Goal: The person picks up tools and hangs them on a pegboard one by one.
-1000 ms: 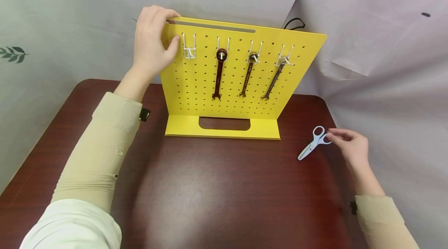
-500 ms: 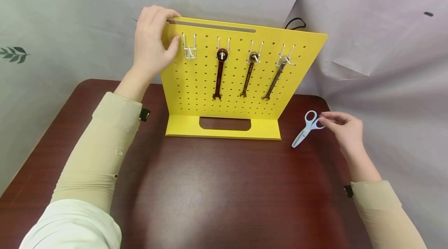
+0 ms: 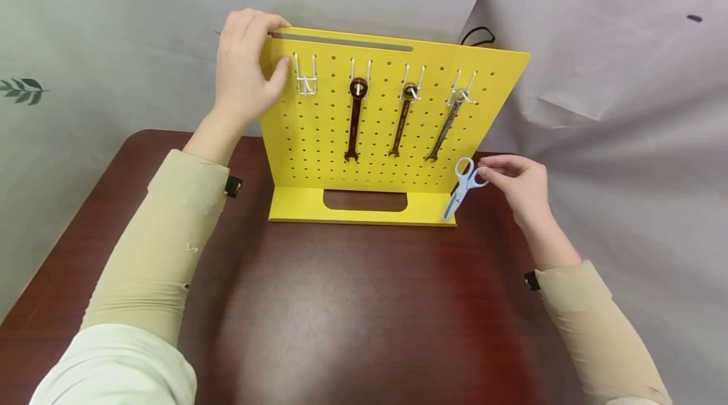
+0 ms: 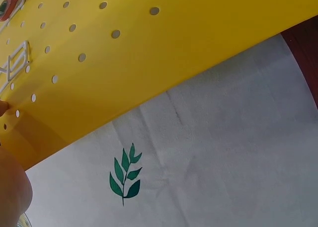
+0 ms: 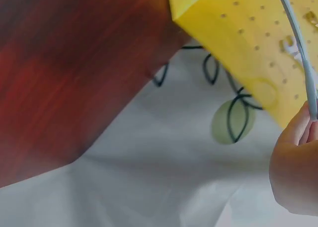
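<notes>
My left hand [image 3: 244,70] grips the upper left corner of a yellow pegboard [image 3: 318,133], thumb against its front. Light blue scissors [image 3: 462,187] hang from my right hand [image 3: 520,187], which pinches one handle loop between thumb and fingers. Their blades point down, before the board's lower right corner. Seen edge-on in the right wrist view, the scissors [image 5: 304,58] rise from the fingertips. Three wrenches [image 3: 355,120] hang on white wire hooks along the board. The leftmost hook [image 3: 306,84], beside my left thumb, carries nothing. Most of my left hand lies outside the left wrist view.
The board's yellow foot [image 3: 364,217] rests on a dark red-brown table [image 3: 352,304]. Pale cloth [image 3: 614,89] hangs behind and at the right. A black cord loop [image 3: 480,35] shows behind the board's top right edge.
My right hand has carried the scissors left and upward in the head view, from beside the board to before its lower right corner. My left hand keeps its place on the board.
</notes>
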Demonstrator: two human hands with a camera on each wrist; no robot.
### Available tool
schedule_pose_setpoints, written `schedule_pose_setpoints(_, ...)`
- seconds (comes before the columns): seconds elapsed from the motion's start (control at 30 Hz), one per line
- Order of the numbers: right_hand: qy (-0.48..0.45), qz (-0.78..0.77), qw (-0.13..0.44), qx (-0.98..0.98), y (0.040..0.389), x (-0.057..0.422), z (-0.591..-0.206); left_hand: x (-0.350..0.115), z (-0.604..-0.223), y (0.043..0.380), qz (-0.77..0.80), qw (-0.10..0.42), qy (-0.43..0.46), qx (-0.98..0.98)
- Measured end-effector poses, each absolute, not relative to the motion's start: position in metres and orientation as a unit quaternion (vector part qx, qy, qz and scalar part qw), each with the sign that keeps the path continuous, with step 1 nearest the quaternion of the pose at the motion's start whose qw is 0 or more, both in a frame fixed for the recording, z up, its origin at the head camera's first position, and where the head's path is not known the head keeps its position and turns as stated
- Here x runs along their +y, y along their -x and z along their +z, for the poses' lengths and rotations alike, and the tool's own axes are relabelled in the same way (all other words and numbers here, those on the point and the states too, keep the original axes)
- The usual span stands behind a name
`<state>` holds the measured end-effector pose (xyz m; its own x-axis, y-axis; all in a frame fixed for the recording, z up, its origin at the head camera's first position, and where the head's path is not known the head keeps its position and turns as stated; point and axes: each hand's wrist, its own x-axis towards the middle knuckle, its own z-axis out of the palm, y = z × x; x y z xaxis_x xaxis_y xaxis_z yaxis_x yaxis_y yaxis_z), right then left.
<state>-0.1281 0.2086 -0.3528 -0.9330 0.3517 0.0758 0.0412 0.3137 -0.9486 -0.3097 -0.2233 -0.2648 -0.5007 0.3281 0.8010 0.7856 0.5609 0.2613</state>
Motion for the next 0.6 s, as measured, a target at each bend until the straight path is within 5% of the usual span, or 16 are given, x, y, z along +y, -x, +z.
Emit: schedule_pose_setpoints(0.6, 0.006, 0.620, 0.138, -0.772, 0.156, 0.122, -0.332, -0.223, -0.265, 0.310, -0.312, 0.360, 0.344, -0.809)
